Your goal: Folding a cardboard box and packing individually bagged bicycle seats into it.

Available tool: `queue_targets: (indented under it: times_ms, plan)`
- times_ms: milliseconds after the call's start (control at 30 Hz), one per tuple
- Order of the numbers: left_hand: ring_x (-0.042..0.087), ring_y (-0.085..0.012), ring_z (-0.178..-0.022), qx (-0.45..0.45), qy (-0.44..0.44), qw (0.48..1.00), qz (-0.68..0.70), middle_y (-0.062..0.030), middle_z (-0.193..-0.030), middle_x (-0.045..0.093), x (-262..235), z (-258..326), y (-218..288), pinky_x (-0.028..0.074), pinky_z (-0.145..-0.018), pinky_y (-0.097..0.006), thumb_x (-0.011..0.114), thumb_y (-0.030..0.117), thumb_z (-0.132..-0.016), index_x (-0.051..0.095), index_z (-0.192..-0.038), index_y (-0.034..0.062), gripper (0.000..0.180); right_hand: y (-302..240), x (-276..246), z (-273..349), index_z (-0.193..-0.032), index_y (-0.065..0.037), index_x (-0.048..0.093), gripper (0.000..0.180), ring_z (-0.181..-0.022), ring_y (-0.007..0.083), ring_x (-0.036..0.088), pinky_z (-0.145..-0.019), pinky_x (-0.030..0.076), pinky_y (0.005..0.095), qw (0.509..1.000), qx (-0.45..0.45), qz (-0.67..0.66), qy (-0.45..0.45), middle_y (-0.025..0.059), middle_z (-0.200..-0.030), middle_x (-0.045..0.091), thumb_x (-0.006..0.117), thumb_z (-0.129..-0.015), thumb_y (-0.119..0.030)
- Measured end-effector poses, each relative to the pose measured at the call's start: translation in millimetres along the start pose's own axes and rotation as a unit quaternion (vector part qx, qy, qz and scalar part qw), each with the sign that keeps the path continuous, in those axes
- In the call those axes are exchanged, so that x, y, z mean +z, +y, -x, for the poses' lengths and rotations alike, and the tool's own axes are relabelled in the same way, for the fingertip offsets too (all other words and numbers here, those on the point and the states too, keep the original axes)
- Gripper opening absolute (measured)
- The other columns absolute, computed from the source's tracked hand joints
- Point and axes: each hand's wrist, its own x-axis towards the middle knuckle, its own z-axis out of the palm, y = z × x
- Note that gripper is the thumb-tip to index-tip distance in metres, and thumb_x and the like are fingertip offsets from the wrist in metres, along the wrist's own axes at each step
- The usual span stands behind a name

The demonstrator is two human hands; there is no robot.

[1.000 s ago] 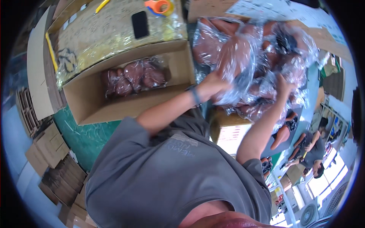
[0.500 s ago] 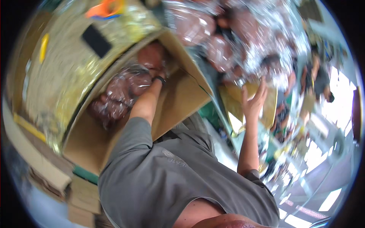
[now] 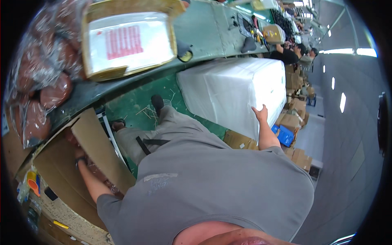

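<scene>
Green factory floor below, long workbench above. Big white wrapped block under open right hand, flat on its side, gripping nothing. Cardboard box partly packed; left hand inside, hidden, grip impossible to judge. Bagged brown goods heaped beside, still unpacked.

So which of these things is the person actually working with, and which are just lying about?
In use:
- left hand, reaching into the open cardboard box
- bagged brown items, piled on the bench
- right hand, against the white wrapped block

Lying about:
- tray with white sheet
- orange tape dispenser
- stacked cartons
</scene>
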Motion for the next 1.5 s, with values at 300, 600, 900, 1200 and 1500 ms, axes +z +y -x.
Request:
queue_targets:
  times_ms: [300, 600, 900, 1200, 1500]
  plan:
    - [0.074, -0.0299, -0.124, -0.036, 0.277, 0.960, -0.034, -0.0225, -0.136, 0.077, -158, 162, 171, 0.057, -0.109, -0.041, 0.082, 0.039, -0.103, 0.064, -0.151, -0.0045, 0.067, 26, 35, -77, -0.147, -0.020, 0.073, 0.044, -0.131, 0.0414, 0.069, -0.109, 0.056, 0.0500, 0.983, -0.062, -0.171, 0.035, 0.0218, -0.163, 0.056, 0.067, -0.110, -0.044]
    - [0.071, -0.0299, -0.133, 0.161, 0.377, 0.899, 0.157, -0.0178, -0.146, 0.073, -83, 278, 444, 0.057, -0.110, -0.042, 0.079, 0.022, -0.105, 0.062, -0.154, 0.0010, 0.056, 59, 34, -62, -0.123, -0.017, 0.088, 0.023, -0.160, 0.0503, 0.038, -0.132, 0.033, 0.0598, 0.923, -0.138, -0.250, 0.257, 0.0241, -0.177, 0.040, 0.071, -0.109, -0.023]
    - [0.076, -0.0206, -0.112, 0.268, 0.101, 0.906, 0.312, -0.0113, -0.128, 0.080, -94, 359, 537, 0.061, -0.092, -0.035, 0.076, 0.014, -0.105, 0.077, -0.131, 0.0043, 0.029, -46, -129, 23, -0.095, 0.000, 0.081, 0.029, -0.153, 0.0462, 0.049, -0.125, 0.039, 0.0568, 0.917, -0.172, -0.137, 0.332, 0.0206, -0.162, 0.062, 0.065, -0.109, -0.019]
    - [0.065, -0.0162, -0.125, 0.185, -0.201, 0.626, 0.730, -0.0064, -0.144, 0.066, -237, 403, 468, 0.055, -0.106, -0.035, 0.076, 0.031, -0.110, 0.056, -0.158, 0.0035, 0.059, -478, -365, 393, -0.112, -0.006, 0.081, 0.022, -0.169, 0.0510, 0.025, -0.136, 0.003, 0.0649, 0.446, -0.772, -0.429, -0.144, 0.0257, -0.176, 0.044, 0.063, -0.112, -0.020]
    - [0.063, -0.0263, -0.138, -0.185, 0.393, 0.605, 0.668, -0.0141, -0.158, 0.062, -169, 508, -30, 0.051, -0.119, -0.043, 0.076, 0.020, -0.110, 0.050, -0.162, -0.0064, 0.064, -727, -309, 562, -0.161, -0.021, 0.060, 0.076, -0.167, 0.0393, 0.030, -0.134, 0.016, 0.0697, 0.255, -0.949, -0.109, 0.147, 0.0148, -0.177, 0.042, 0.070, -0.100, -0.065]
